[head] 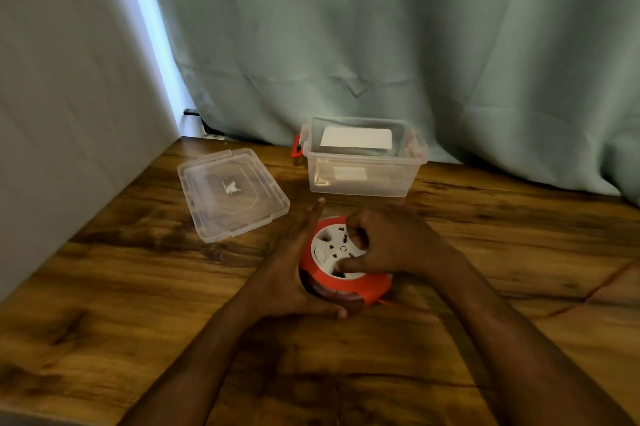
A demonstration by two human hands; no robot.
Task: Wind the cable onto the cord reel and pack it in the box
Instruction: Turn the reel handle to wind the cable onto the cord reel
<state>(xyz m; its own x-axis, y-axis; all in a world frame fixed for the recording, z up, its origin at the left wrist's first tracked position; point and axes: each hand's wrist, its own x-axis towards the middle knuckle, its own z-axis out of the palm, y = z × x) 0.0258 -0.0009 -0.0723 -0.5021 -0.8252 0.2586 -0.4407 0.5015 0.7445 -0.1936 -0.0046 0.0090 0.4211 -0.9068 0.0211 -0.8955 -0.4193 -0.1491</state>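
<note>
You work at the wooden table (138, 304). The clear box (363, 179) stands open at the back by the curtain, and its lid (232, 193) lies flat just to its left, so packing is not yet done. The orange cord reel (332, 273) sits near you on the table, well short of the box. Your left hand (294, 273) cups its side, fingers mostly straight, steadying it. Your right hand (384, 242) has fingers curled onto the white centre, pinching there, probably to turn it. A short bit of orange cable (388, 303) trails out at the right, so winding looks nearly finished
</note>
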